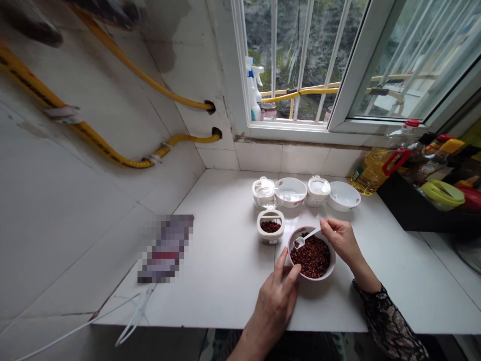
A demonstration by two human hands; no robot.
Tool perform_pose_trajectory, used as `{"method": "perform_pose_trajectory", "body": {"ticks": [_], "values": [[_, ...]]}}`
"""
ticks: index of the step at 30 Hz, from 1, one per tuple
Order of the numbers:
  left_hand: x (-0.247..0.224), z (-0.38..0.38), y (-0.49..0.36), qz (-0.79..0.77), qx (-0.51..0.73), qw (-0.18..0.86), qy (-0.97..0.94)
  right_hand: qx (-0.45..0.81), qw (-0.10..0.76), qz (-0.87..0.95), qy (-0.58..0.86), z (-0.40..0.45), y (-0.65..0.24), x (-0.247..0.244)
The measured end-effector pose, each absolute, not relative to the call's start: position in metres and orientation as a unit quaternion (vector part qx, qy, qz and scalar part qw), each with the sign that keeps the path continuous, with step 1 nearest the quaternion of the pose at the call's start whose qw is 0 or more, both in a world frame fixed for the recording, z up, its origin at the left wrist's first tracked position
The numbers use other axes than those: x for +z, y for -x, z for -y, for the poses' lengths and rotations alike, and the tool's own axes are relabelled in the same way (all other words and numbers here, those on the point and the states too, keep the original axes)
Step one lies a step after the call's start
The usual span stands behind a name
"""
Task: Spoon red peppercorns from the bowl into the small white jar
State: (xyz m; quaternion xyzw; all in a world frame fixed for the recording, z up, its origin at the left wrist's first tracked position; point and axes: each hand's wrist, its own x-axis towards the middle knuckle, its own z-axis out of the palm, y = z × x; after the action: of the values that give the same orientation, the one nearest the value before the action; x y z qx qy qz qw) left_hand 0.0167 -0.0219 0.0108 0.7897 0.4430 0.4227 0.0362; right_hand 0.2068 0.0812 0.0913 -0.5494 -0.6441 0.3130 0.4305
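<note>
A white bowl with a pink rim holds many small dark red dried pieces. My right hand pinches the handle of a small white spoon, whose scoop is over the left part of the bowl with a few pieces in it. Against the bowl's left and front side rests my left hand, thumb and forefinger at the rim. Just up and left of the bowl, a square jar stands with its lid raised and similar red pieces inside.
Behind are two white jars and two white bowls. An oil bottle and a black box of bottles stand right. A blurred-out object with a white cable lies left.
</note>
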Motion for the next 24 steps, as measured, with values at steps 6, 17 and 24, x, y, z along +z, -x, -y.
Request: {"method": "perform_pose_trajectory", "body": {"ticks": [6, 17, 24], "values": [[0.011, 0.022, -0.017, -0.44, 0.428, 0.028, -0.789, 0.247, 0.421, 0.672, 0.557, -0.08, -0.206, 0.091], [0.008, 0.022, -0.016, -0.439, 0.42, 0.048, -0.793, 0.305, 0.468, 0.634, 0.535, -0.085, -0.203, 0.098], [0.007, 0.022, -0.016, -0.437, 0.424, 0.036, -0.792, -0.01, 0.499, 0.739, 0.452, -0.079, -0.164, 0.117]]}}
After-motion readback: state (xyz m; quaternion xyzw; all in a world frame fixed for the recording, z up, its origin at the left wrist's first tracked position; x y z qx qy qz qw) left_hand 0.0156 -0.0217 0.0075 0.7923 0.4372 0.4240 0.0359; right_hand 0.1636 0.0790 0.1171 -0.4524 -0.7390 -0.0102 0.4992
